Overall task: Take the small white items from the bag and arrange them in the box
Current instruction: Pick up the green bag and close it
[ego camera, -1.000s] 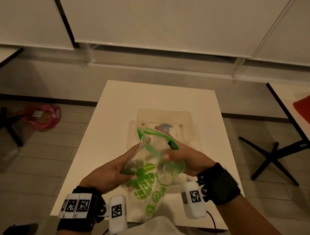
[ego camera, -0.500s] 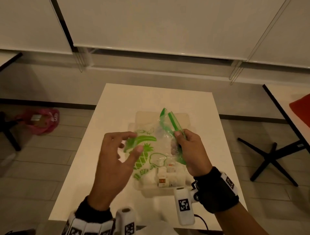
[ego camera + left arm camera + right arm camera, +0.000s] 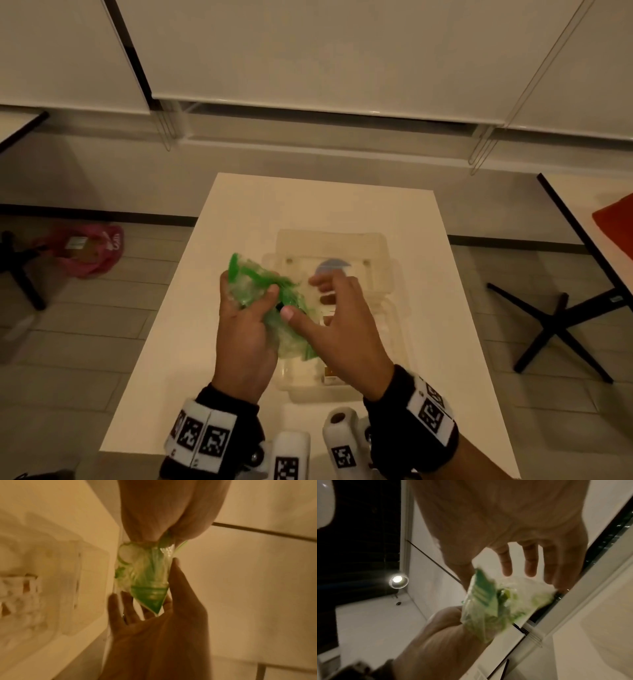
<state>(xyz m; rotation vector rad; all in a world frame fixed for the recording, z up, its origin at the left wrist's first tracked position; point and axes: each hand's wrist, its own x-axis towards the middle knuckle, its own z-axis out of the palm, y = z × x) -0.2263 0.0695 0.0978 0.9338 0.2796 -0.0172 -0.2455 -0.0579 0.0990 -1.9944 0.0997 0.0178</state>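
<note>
The clear bag [image 3: 255, 289] with green print is crumpled in my left hand [image 3: 245, 329], which grips it above the table just left of the box. My right hand [image 3: 337, 318] hovers over the box with fingers spread, and its thumb touches the bag's lower part. The clear plastic box [image 3: 394, 284] lies open, its lid flat behind it. Small white items [image 3: 330, 378] show in its near end, mostly hidden by my right hand. In the left wrist view the bag [image 3: 149, 582] hangs from my left hand [image 3: 154, 513], and the white items [image 3: 18, 596] blur at left.
The white table [image 3: 308, 205] has bare room to the left and behind the box. A pink bag [image 3: 89, 250] lies on the floor at left. A black chair base [image 3: 561, 329] stands at right beside another table with a red object [image 3: 616, 219].
My right hand held the bag by its top over the box. Now my left hand has crumpled the bag and holds it, and my right hand has let go and spread.
</note>
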